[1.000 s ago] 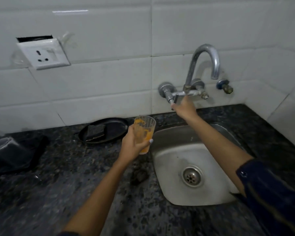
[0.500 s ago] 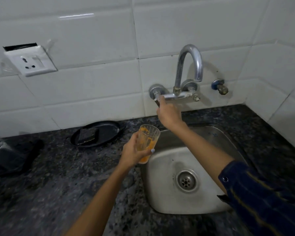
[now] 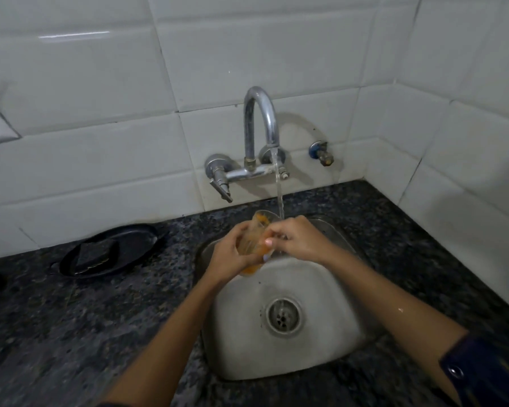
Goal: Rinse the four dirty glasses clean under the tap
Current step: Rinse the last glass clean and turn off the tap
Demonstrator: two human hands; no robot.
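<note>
A clear glass [image 3: 254, 240] smeared with orange residue is held over the back of the steel sink [image 3: 329, 295]. My left hand [image 3: 231, 255] wraps around its side. My right hand [image 3: 296, 239] closes on the glass from the right, fingers touching its wall. The chrome tap [image 3: 260, 118] is running; a thin stream of water [image 3: 279, 189] falls just right of the glass rim onto my right hand. The other glasses are out of view.
A black plate [image 3: 141, 235] with a dark scrub pad [image 3: 96, 254] lies on the dark granite counter [image 3: 71, 333] left of the sink. A lever handle [image 3: 222, 186] hangs at the tap's left. White tiled walls close the back and right.
My right hand left the tap lever and came down onto the glass. Water now flows. My left hand carried the glass right, under the spout over the sink.
</note>
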